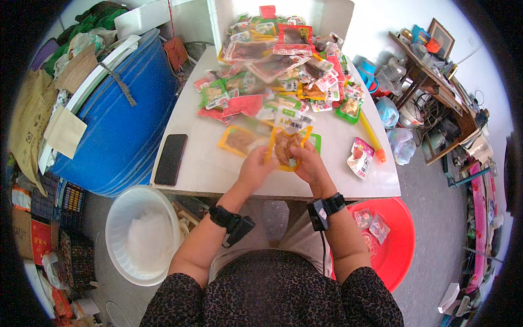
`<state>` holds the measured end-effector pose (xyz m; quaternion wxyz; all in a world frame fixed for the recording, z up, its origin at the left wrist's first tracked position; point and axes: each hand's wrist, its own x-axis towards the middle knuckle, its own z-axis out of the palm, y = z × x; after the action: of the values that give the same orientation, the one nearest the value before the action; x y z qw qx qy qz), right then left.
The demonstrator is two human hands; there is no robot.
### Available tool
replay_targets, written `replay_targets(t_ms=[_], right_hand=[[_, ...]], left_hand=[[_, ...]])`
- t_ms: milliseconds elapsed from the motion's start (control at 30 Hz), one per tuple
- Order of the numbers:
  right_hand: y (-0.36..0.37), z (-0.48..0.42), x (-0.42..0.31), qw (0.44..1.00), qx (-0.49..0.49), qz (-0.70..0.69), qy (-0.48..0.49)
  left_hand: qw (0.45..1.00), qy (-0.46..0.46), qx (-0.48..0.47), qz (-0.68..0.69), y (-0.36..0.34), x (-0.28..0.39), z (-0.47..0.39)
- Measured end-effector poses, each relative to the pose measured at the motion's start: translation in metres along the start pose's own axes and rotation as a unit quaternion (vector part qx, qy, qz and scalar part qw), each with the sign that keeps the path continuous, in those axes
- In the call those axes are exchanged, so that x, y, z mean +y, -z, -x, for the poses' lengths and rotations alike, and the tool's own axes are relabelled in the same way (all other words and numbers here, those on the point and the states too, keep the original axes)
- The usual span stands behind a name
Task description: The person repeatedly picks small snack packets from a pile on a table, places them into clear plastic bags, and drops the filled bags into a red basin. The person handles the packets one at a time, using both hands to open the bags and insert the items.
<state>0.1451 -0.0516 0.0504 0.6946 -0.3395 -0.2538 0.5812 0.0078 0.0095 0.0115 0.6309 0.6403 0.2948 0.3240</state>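
Between both hands is a clear vacuum food packet [287, 145] with yellow edges, a white printed top and brown food inside. My left hand [256, 166] grips its left edge. On the right side, my right hand [309, 164] pinches it, the thumb over its front. A green-edged packet [316, 141] shows partly behind the right hand. Left of the held packet lies another yellow-edged packet [238, 140], blurred. Beyond the hands, a heap of mixed food packets [282, 73] spreads from a white foam box [337, 18] onto the white table [204, 163].
A black phone [170, 159] lies at the table's left; a purple-and-white packet [361, 157] and a yellow tube [371, 137] are at right. Below stand a white basin [116, 241] and a red basin [398, 245] holding small packets. A blue barrel [126, 118] flanks the table.
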Motion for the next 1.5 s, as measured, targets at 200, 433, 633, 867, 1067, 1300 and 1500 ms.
replay_targets(t_ms=[200,433,633,867,1067,1300,1500], right_hand=[[0.012,0.007,0.002,0.989,-0.076,0.125,-0.026],[0.036,0.036,0.001,0.979,0.015,0.201,-0.004],[0.043,0.054,-0.008,0.983,-0.039,-0.157,-0.084],[0.064,0.046,0.006,0.997,0.021,-0.026,-0.069],[0.053,0.04,0.014,0.99,0.138,-0.01,0.005],[0.068,0.042,0.022,0.986,0.147,-0.021,0.076],[0.062,0.049,0.024,0.985,0.161,0.016,0.066]], left_hand=[[0.987,0.038,-0.063,0.142,-0.002,0.015,0.008],[0.931,-0.22,-0.04,-0.289,-0.007,0.03,0.023],[0.828,-0.396,0.004,-0.397,-0.01,0.033,0.021],[0.801,-0.407,-0.003,-0.439,-0.012,0.018,0.018],[0.841,-0.224,0.064,-0.489,-0.002,0.004,0.02],[0.84,-0.097,0.044,-0.533,0.001,0.002,0.015],[0.839,-0.055,0.044,-0.54,0.001,0.0,0.008]])
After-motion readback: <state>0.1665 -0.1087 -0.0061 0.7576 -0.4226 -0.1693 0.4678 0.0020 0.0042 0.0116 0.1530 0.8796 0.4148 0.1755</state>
